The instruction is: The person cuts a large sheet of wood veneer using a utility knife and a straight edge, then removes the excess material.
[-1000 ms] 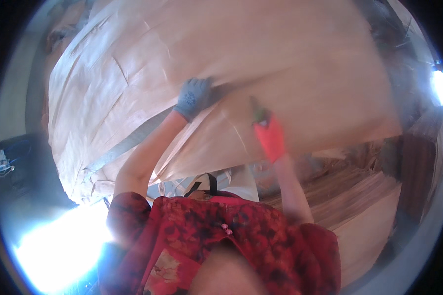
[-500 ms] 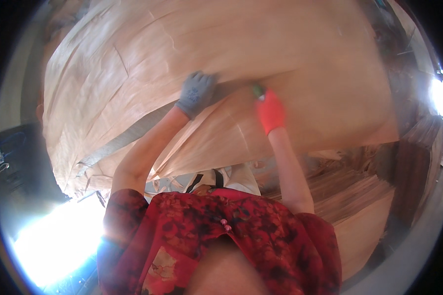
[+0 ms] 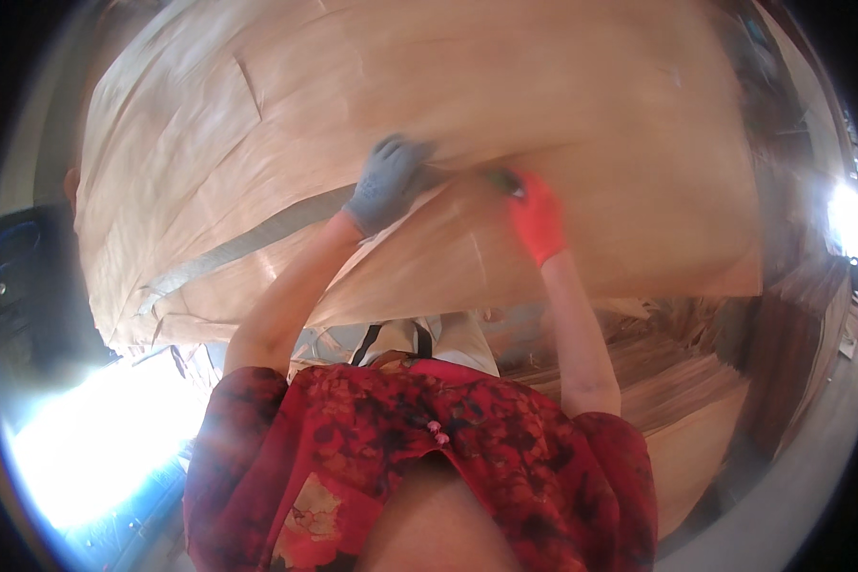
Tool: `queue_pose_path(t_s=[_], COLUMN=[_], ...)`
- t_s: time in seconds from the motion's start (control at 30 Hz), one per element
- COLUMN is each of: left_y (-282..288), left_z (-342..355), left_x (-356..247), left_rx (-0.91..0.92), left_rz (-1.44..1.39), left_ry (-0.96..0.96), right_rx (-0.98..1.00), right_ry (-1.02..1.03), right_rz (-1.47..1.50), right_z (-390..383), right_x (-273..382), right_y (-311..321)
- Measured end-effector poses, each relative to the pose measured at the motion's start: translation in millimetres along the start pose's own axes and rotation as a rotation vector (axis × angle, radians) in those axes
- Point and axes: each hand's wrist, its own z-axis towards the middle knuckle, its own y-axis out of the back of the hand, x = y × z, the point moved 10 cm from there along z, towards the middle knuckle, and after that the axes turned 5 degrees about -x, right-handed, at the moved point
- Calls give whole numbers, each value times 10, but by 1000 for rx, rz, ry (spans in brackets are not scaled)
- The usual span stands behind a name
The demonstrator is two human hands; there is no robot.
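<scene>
Now the right hand (image 3: 538, 217), closed around a green tool (image 3: 500, 179), has moved farther up the wood sheet (image 3: 629, 124) beneath both hands; whether the left hand (image 3: 385, 186) grips, I cannot tell; work seemingly centres there.

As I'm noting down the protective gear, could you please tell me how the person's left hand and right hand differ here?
Colour: the left hand is gloved in grey-blue, the right hand in bright red.
Hold: the right hand holds a blurred, greenish tool; no tool shows in the left hand.
Pose: the left hand points up and rightward, the right hand up and leftward.
Shared: both are gloved and at the large pale-brown sheet.
</scene>
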Motion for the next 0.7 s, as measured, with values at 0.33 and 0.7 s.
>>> queue_pose_path(t_s=[0.33, 0.7], left_y=[-261, -271], left_z=[-233, -289], left_x=[-30, 415], left_rx=[169, 775], left_rz=[72, -394], left_ry=[150, 845], right_rx=[81, -147], right_ry=[-22, -328], right_rz=[96, 383], right_z=[-38, -34], right_x=[-3, -373], right_y=[55, 705])
